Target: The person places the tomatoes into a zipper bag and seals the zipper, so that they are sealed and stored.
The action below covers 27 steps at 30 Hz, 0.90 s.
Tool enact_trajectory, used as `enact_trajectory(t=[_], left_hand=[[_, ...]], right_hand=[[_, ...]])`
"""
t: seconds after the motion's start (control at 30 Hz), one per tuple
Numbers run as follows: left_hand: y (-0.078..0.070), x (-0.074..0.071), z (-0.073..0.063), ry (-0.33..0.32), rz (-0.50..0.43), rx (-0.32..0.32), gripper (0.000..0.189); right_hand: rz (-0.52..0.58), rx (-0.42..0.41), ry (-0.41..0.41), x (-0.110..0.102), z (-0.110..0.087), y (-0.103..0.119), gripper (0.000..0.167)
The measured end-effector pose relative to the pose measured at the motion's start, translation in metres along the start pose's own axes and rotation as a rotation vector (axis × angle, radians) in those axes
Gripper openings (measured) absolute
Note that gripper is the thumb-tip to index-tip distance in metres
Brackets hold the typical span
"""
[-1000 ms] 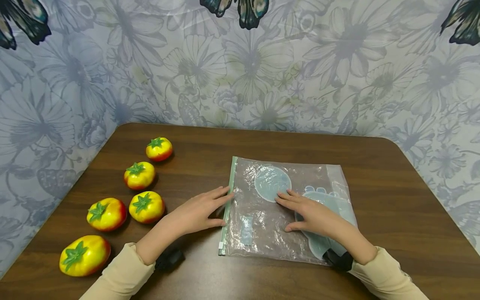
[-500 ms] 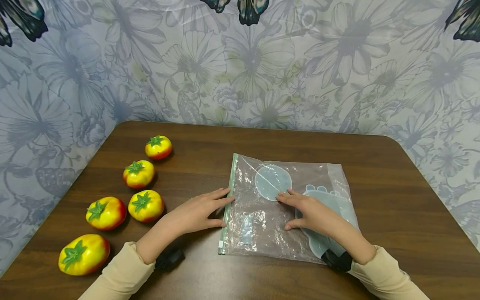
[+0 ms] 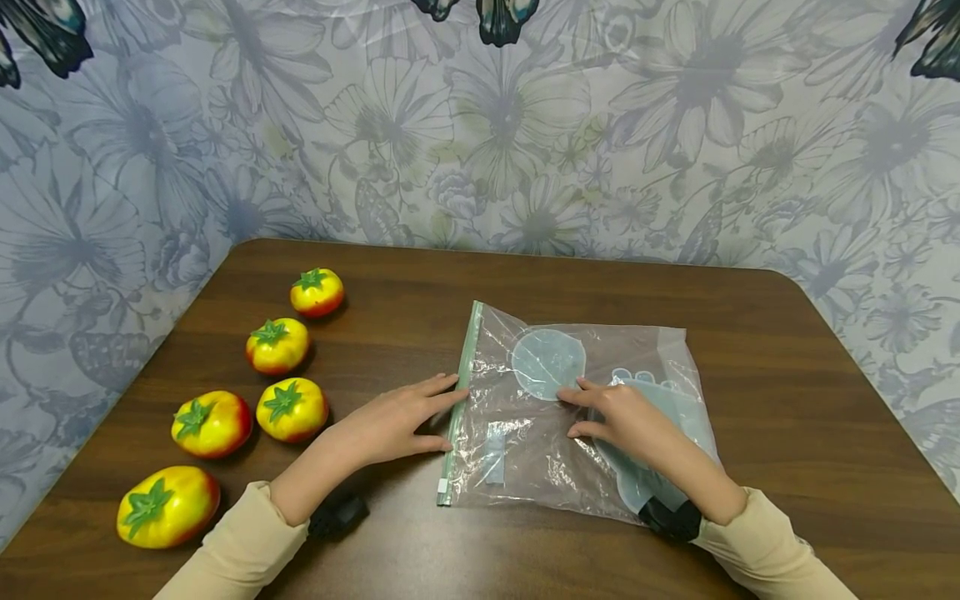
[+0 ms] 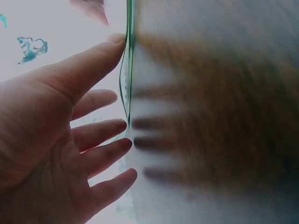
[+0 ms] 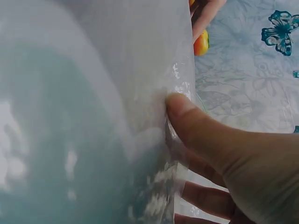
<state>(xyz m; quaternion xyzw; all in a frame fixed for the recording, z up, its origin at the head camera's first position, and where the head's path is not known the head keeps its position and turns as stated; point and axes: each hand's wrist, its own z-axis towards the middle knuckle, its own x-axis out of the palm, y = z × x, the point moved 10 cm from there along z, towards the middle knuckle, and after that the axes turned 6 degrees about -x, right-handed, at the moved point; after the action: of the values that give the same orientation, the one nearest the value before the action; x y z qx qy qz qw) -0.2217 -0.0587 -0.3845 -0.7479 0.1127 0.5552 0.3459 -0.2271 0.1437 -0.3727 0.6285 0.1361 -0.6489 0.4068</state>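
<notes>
So, the backdrop (image 3: 540, 150): pale and flowery with dark butterflies (image 3: 502, 21), way out beyond the fingers (image 3: 448, 398).
Desk (image 3: 390, 325): brown wood-look top, under both hands.
Bag (image 3: 536, 433): clear plastic, lying on the desk; starts at the left fingertips, spreads to their right and runs under the right fingers.
Big blue shape (image 3: 671, 400): bumpy-topped, on or in the bag (can't tell which), right of the right fingers, partly hidden by that hand.
Left hand (image 3: 386, 427): fingers spread and loose, grasping nothing, tips against the bag's green zip edge (image 3: 460, 408).
Right hand (image 3: 637, 425): fingers slightly bent, thumb apart from them, tips touching the film, not clenched on anything.
Fruits (image 3: 213, 425): five, yellow-red with green leafy tops, all left of the left fingers.
Blue circle (image 3: 549, 364): just beyond the right fingertips.
Wrist gadgets (image 3: 339, 517): black, one per wrist, back behind the fingers.
Slider tab (image 3: 442, 486): white, on the zip edge, nearer than the left thumb.
</notes>
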Motion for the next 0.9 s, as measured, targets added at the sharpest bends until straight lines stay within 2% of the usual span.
enact_trajectory(t=[0.3, 0.5, 0.6, 0.73, 0.9], left_hand=[[0.000, 0.000, 0.000, -0.002, -0.007, -0.001, 0.071], [0.001, -0.002, 0.000, -0.024, -0.010, 0.007, 0.075], [0.002, -0.003, 0.000, -0.034, -0.011, -0.005, 0.068], [0.002, -0.005, 0.006, -0.047, 0.008, -0.011, 0.057], [0.003, -0.009, 0.021, -0.056, 0.065, -0.001, 0.053]], right_hand=[[-0.031, 0.002, -0.062, -0.004, 0.001, -0.001, 0.041], [0.000, 0.010, -0.102, -0.006, 0.001, -0.002, 0.039], [0.010, 0.028, -0.101, -0.006, 0.000, -0.004, 0.039], [0.016, 0.039, -0.096, -0.006, 0.001, -0.005, 0.039], [0.022, 0.046, -0.086, -0.006, 0.001, -0.005, 0.039]])
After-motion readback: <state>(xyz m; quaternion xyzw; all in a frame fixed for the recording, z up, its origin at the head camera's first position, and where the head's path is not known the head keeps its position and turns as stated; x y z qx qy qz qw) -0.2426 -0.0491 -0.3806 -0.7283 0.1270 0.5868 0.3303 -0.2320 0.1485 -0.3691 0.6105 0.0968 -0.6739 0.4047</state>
